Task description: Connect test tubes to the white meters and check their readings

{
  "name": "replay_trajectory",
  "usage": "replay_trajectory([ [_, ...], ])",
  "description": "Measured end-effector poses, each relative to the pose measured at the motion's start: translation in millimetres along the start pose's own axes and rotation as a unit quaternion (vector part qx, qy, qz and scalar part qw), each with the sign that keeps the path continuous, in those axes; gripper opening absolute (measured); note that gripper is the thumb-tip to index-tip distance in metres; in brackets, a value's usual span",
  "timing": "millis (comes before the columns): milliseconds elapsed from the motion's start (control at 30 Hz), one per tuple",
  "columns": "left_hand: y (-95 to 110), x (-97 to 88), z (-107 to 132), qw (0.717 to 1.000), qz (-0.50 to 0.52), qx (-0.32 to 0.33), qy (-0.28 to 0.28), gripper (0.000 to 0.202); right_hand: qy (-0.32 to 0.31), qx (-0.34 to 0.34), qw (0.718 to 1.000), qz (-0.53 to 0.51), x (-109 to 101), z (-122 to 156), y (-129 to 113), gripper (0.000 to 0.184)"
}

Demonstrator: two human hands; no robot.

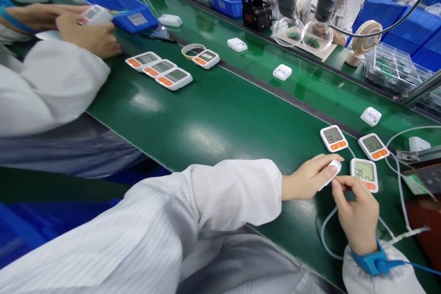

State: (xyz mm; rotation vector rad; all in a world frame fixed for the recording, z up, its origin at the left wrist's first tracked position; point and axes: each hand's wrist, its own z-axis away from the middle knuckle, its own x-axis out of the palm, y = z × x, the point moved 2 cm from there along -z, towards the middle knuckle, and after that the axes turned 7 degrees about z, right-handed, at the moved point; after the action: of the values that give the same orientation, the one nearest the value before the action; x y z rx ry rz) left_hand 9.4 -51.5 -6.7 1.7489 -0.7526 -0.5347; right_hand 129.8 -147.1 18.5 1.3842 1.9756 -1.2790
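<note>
My left hand (308,177) and my right hand (356,213) both pinch one small white device (330,172), tilted just above the green belt (220,124). Right beside it lies a white meter with a lit display and orange button (364,174). Two more such meters (333,138) (374,146) lie just beyond. A blue wrist strap (374,262) is on my right wrist, and thin white tubes (399,183) run from the devices.
A co-worker's hands (86,32) at the left hold a meter near three more (159,69) and a blue bin (120,9). White modules (282,72) (370,116) (237,44) ride the far belt. A tape roll (193,50), small fan (365,41) and clear trays (396,69) stand beyond.
</note>
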Motion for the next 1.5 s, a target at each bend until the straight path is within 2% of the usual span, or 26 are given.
replay_trajectory([
  [100,1,-1.1,-1,1.000,0.002,-0.005,-0.006,0.056,-0.008,0.020,1.000,-0.004,0,-1,1,0.021],
  [200,-1,-1.0,-2,0.998,0.052,-0.041,0.005,0.055,-0.002,0.029,1.000,-0.005,-2,-2,0,0.019],
  [300,-3,0.8,-2,0.991,0.110,-0.079,0.015,0.058,0.009,0.025,1.000,-0.002,-3,-2,-1,0.019],
  [400,-3,2.1,-2,0.989,0.115,-0.088,0.019,0.056,0.020,0.020,1.000,0.000,-4,-1,0,0.021],
  [633,-4,1.7,-1,0.998,0.027,-0.056,0.022,0.046,0.025,0.015,0.999,0.029,-1,2,5,0.030],
  [1000,1,-1.2,2,0.999,-0.030,0.017,-0.008,0.053,0.014,-0.004,1.000,0.004,1,4,7,0.025],
  [1267,7,-1.3,3,0.999,-0.036,0.033,-0.013,0.057,-0.033,0.057,0.996,-0.066,7,4,13,0.023],
  [1400,2,-2.2,-2,1.000,0.011,-0.006,-0.016,0.053,-0.026,0.101,0.992,-0.067,8,3,15,0.027],
  [1467,-5,-1.3,-5,0.991,0.110,-0.078,-0.004,0.051,-0.021,0.137,0.988,-0.065,7,2,20,0.030],
  [1500,-8,-0.1,-7,0.976,0.177,-0.125,0.002,0.052,-0.019,0.158,0.985,-0.070,6,2,24,0.031],
])
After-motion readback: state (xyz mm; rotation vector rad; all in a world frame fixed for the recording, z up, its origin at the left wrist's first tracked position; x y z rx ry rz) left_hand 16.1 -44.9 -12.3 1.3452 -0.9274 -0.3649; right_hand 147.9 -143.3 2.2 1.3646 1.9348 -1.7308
